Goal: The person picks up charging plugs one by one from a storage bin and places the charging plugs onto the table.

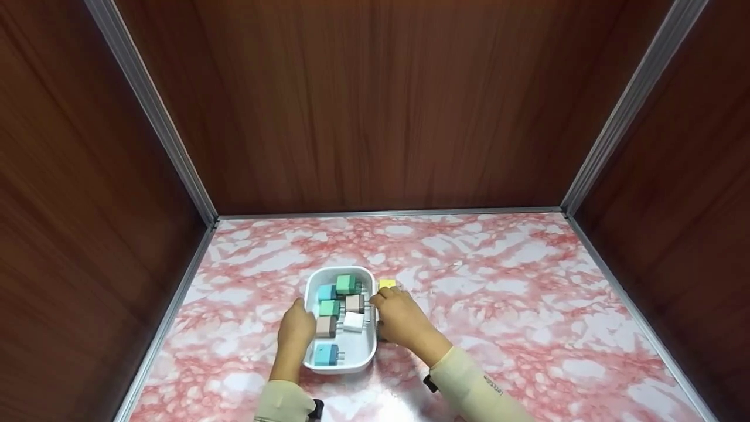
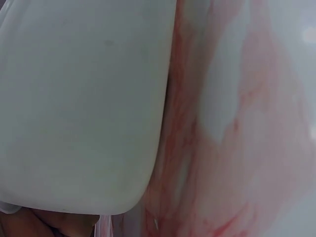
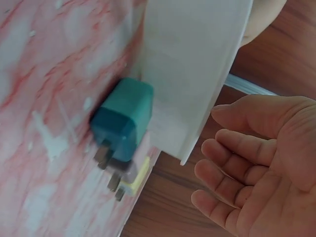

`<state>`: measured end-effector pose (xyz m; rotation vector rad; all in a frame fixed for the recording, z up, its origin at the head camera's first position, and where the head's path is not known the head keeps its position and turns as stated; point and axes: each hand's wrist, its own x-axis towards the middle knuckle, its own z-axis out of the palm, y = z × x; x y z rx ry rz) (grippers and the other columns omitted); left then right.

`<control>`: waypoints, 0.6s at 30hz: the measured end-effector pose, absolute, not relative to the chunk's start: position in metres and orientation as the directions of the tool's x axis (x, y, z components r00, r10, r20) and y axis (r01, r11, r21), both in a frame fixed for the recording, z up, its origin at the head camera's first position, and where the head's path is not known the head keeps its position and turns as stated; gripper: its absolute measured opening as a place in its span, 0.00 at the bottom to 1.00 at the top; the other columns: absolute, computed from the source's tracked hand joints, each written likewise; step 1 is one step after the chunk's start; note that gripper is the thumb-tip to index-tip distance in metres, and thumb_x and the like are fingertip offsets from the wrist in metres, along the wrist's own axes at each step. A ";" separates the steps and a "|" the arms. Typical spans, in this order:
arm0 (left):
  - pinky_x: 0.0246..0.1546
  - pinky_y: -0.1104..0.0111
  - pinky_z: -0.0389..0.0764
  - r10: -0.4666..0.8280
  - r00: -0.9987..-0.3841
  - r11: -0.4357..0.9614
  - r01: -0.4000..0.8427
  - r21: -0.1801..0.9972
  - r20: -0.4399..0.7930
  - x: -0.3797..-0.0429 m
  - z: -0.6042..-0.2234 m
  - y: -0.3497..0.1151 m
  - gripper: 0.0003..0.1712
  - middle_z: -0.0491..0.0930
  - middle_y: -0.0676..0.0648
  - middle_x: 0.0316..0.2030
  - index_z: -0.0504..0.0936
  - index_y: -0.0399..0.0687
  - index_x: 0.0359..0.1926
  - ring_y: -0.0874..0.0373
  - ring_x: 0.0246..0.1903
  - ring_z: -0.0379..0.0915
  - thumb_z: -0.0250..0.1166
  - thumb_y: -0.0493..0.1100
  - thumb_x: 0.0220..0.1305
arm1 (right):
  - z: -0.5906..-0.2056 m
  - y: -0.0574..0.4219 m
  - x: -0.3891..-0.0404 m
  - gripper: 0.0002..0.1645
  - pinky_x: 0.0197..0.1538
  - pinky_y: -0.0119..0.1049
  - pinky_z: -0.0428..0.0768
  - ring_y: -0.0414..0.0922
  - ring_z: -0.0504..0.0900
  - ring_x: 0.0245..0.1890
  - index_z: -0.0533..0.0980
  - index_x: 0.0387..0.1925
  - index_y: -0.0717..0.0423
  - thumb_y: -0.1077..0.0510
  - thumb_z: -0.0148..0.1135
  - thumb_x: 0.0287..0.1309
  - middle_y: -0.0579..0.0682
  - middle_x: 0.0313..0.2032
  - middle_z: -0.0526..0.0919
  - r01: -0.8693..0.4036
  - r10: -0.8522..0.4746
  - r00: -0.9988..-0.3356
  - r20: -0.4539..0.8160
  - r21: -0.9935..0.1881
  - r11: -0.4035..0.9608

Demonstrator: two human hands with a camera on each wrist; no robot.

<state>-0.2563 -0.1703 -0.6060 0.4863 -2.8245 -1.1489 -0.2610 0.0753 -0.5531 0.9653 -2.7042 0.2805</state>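
Nearest the person, two pale sleeves reach toward a white tray. Inside it, a blue block with prongs lies at the near end; farther along are two pinkish blocks, a white block, two green blocks and another blue one. The left hand seems to grip the left rim, though its fingers are mostly hidden. The right hand, at the opposite rim, has its fingers loosely bent, thumb apart, with nothing held. Just outside the right wall sit a teal block, a third pinkish one and a yellow block. Any block is probably best pinched by its body, clear of the prongs, and raised well above the rim, with the left hand steadying the tray. The surface is marbled red and white. Beyond it, dark wood-grain panels rise on three sides, edged by grey metal strips.
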 end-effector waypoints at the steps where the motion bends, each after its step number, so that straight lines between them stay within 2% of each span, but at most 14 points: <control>1: 0.59 0.41 0.74 -0.308 -0.949 0.673 -0.268 0.689 -0.068 -0.256 -0.606 -0.170 0.30 0.75 0.28 0.63 0.67 0.31 0.71 0.31 0.61 0.74 0.53 0.38 0.71 | -0.553 0.074 -0.261 0.23 0.47 0.50 0.80 0.51 0.80 0.41 0.83 0.45 0.56 0.60 0.75 0.41 0.50 0.41 0.83 -0.644 -0.593 -0.746 0.303 -0.097 0.759; 14: 0.58 0.41 0.74 -0.315 -0.948 0.686 -0.255 0.681 -0.037 -0.256 -0.607 -0.170 0.29 0.77 0.27 0.60 0.68 0.30 0.70 0.31 0.59 0.75 0.54 0.37 0.70 | -0.546 0.042 -0.247 0.24 0.51 0.46 0.79 0.48 0.82 0.43 0.84 0.44 0.54 0.59 0.77 0.39 0.47 0.39 0.82 -0.679 -0.621 -0.719 0.312 -0.120 0.725; 18: 0.57 0.41 0.75 -0.317 -0.948 0.687 -0.249 0.682 -0.027 -0.257 -0.609 -0.170 0.29 0.78 0.27 0.59 0.69 0.30 0.69 0.31 0.58 0.76 0.54 0.37 0.70 | -0.545 0.032 -0.242 0.24 0.51 0.44 0.80 0.46 0.81 0.45 0.83 0.45 0.54 0.58 0.77 0.41 0.47 0.41 0.82 -0.689 -0.632 -0.713 0.305 -0.134 0.712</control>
